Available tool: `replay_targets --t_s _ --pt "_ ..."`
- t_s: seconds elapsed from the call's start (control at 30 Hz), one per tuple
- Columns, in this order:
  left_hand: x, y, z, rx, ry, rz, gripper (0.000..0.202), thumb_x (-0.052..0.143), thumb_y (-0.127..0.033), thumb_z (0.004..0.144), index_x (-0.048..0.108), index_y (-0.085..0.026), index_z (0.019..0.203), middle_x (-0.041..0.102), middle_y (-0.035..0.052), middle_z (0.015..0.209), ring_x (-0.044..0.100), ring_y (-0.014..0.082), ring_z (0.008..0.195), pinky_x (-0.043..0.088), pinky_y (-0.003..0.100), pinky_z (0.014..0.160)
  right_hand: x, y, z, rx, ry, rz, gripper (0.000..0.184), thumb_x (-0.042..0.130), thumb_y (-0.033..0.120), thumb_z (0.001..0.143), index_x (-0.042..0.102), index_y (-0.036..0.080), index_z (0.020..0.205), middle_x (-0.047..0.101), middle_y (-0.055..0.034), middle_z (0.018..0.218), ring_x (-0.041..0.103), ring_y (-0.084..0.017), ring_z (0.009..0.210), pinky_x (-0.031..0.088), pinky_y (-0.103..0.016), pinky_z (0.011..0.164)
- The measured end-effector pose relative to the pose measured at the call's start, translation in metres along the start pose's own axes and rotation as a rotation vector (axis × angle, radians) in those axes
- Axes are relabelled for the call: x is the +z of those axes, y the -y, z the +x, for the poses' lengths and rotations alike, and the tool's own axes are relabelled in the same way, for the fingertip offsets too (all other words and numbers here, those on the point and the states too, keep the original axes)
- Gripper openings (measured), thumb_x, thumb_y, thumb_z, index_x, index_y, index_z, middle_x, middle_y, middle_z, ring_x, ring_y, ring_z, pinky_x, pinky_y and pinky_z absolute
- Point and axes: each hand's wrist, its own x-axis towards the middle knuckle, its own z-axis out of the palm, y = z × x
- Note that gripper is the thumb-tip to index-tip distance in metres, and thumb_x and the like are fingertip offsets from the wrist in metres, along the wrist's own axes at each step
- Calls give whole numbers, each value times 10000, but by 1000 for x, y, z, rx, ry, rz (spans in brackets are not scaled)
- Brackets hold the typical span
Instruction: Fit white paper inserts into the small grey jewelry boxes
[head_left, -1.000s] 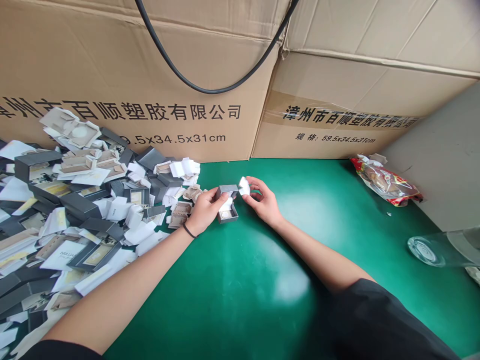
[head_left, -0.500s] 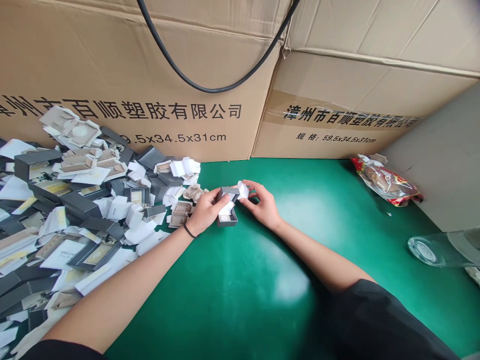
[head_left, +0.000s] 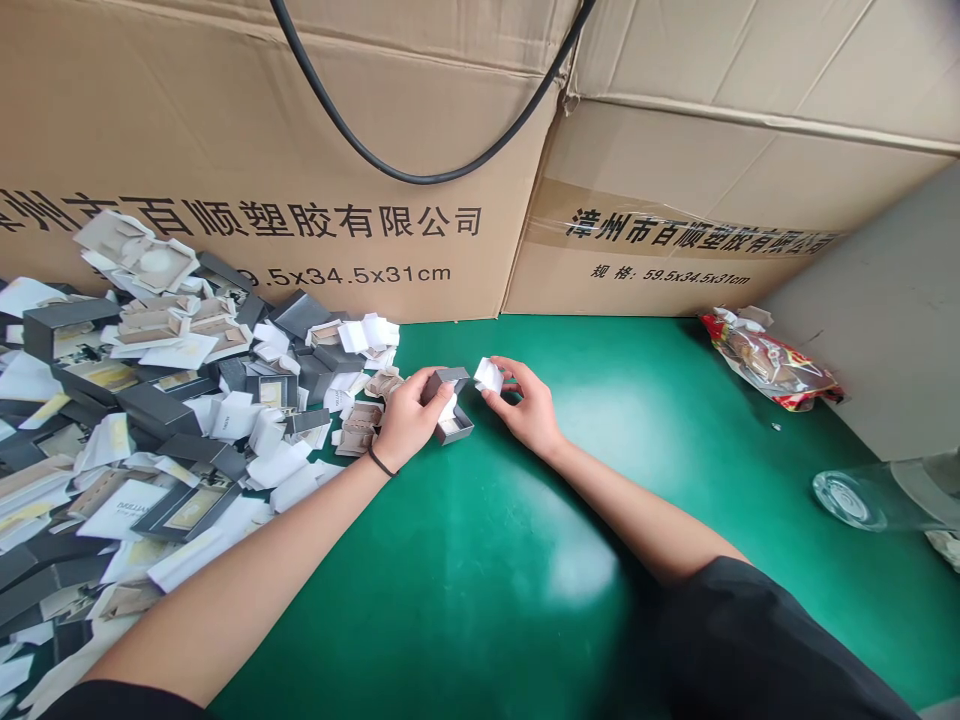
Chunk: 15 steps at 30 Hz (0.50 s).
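My left hand [head_left: 410, 418] is closed round a small grey hinged box [head_left: 454, 431], just above the green table. The box's lid stands raised and some white lining shows inside. To its right, my right hand [head_left: 527, 405] pinches a small folded white card piece [head_left: 489, 375] between thumb and fingers. A narrow gap separates the card piece from the box. Close to my left wrist lies a brown-grey card insert [head_left: 360, 428] at the edge of a pile.
On the left spreads a large heap of dark boxes [head_left: 157, 412], white card and papers. Large cardboard cartons [head_left: 360, 110] stand behind, with a black cable [head_left: 427, 180] hanging in front. At right are a red food packet [head_left: 772, 360] and a glass [head_left: 851, 500] on the green table [head_left: 465, 600].
The white card piece has come away from the box, slightly to the right and now apart from it. The box in my left hand has tilted and shifted slightly left.
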Motion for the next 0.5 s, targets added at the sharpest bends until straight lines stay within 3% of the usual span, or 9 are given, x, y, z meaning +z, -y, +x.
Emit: replay_targets --t_s 0.17,0.23,0.33,0.5 --pt "-5 2 3 112 -47 275 241 613 -320 776 594 -202 984 646 36 869 598 204 796 433 300 778 0 2 1 42 -21 68 434 606 360 787 524 275 1205 580 -38 1185 572 -178 930 528 -327 782" --pt "-6 1 4 182 -38 335 268 588 -283 787 584 -200 1042 639 46 926 597 207 845 436 302 808 0 4 1 46 -12 75 432 601 362 793 523 269 1208 593 -41 1170 577 -172 913 528 -316 761" --pt "-6 -2 3 300 -8 412 353 524 -233 818 548 -214 1169 615 48 1074 576 199 957 430 310 884 1 5 0 49 -14 79 448 607 369 790 519 254 1214 603 -49 1162 581 -174 926 533 -305 741" --pt "-8 -6 3 346 103 562 390 525 -279 824 503 -225 1210 554 54 1073 533 206 1018 430 358 923 1 1 1 60 -11 154 472 620 377 783 501 255 1224 603 -46 1149 601 -167 947 550 -314 790"
